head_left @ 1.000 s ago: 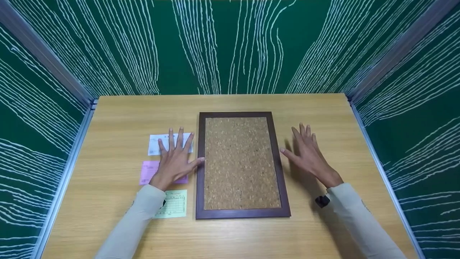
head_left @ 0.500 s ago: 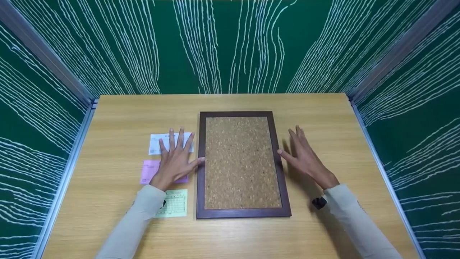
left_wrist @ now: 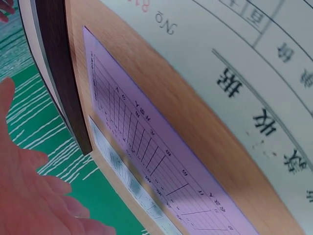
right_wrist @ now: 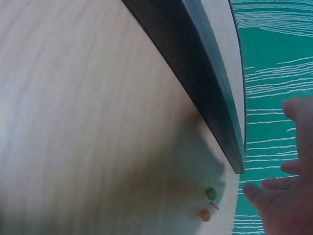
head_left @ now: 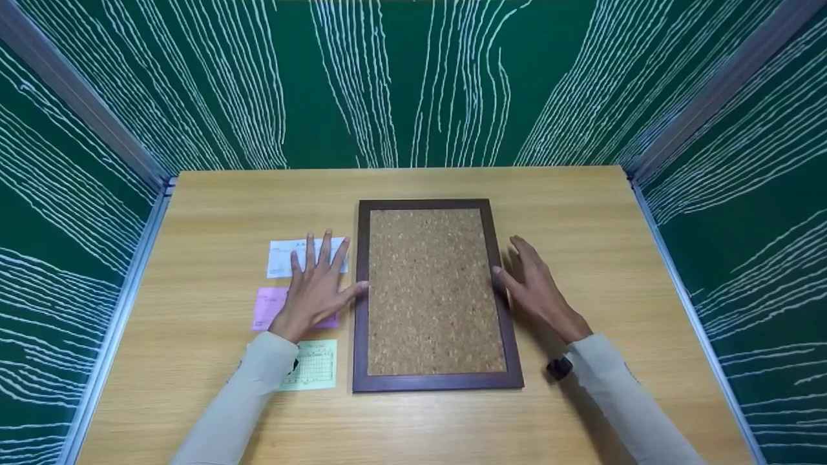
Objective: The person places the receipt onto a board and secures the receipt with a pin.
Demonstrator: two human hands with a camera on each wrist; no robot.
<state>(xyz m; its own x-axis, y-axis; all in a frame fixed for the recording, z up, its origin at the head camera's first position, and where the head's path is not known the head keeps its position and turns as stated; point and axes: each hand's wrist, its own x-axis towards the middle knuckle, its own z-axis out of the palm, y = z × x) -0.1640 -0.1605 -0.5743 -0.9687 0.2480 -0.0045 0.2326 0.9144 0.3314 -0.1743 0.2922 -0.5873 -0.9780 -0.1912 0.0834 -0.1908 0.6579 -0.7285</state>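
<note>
Place: looks like a small walled-in work booth, kinda lab-ish; can't tell what building it's in
Back wall: green panel (head_left: 413,84) with wobbly white lines, out beyond the left hand (head_left: 313,294) and right hand (head_left: 539,290)
Side walls: same green-and-white look, left wall (head_left: 58,245) past the left hand, right wall (head_left: 762,258) past the right
Corners: greyish posts (head_left: 730,84), ahead and outward of each hand
Bench: wood-look top (head_left: 439,426) under both hands
Office-y bit: printed paper slips (head_left: 320,368) by the left hand

We see a pale wood-grain tabletop (head_left: 426,426), dark-green panels (head_left: 404,84) with wavy white lines on three sides, grey straight posts (head_left: 79,93) at both far corners.
</note>
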